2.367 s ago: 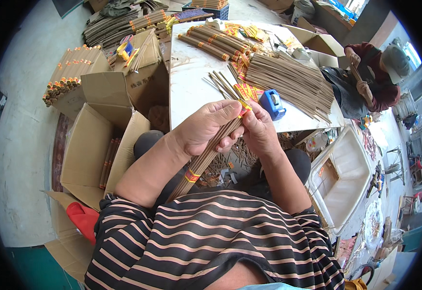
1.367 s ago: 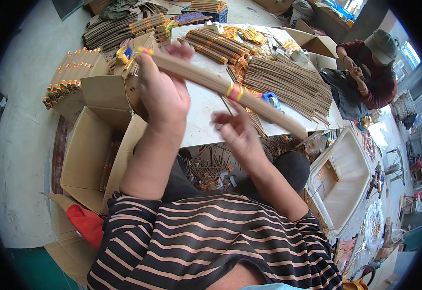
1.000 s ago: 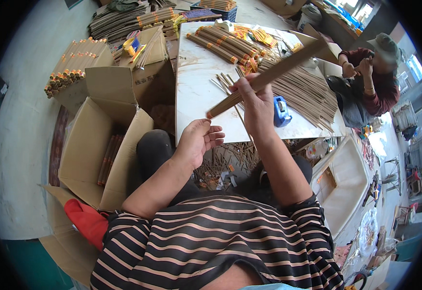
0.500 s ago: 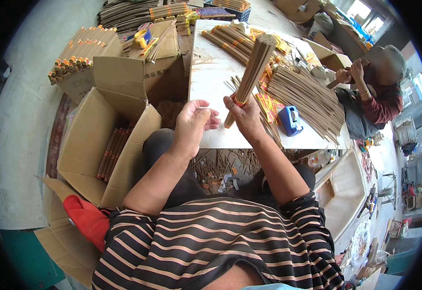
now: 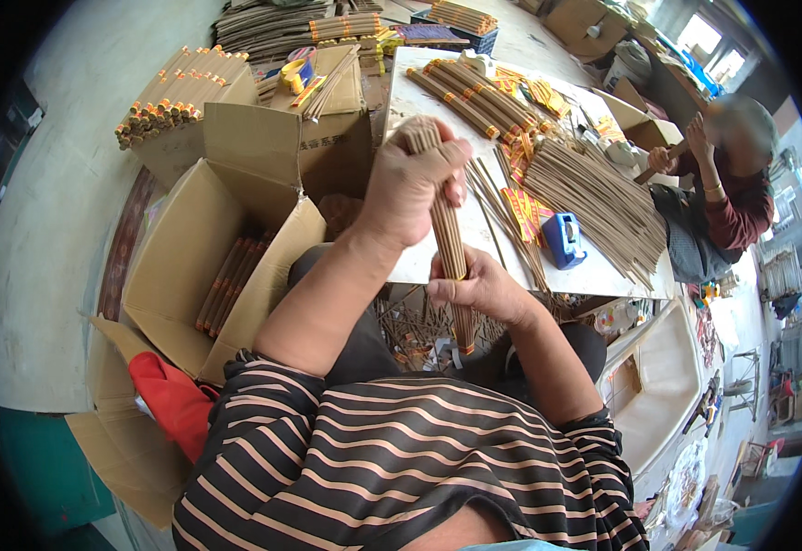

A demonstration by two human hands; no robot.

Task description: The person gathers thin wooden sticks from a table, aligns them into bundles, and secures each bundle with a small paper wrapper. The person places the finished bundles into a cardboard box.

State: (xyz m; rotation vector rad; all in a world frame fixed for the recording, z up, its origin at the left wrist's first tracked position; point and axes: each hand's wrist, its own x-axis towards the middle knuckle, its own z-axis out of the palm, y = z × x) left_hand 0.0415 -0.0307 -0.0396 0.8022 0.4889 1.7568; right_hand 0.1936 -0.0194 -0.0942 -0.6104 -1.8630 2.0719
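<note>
Head view: bundle of thin brown sticks at mid-frame, steeply tilted, held above the near edge of the worktop, its lower end over the floor. Yellow band round it near the lower grip; another band close to the bottom tip.

Left hand closed round the upper part, stick ends poking out above the fist. Right hand wrapped round the bundle lower down, thumb across the front.

White worktop, upper centre to right of centre. On it: blue tape dispenser near the right-hand edge; red-and-yellow label strips just left of it; loose sticks in a broad spread behind; banded bundles side by side toward the far end.

Left of centre, open cardboard box, dark banded bundles inside. Red cloth below it. Upper left, stacked bundles with orange ends.

Stick scraps on the floor under the worktop. White tub at lower right. Upper right, a co-worker in maroon sleeves, both hands raised to a brown object, kind unclear.
</note>
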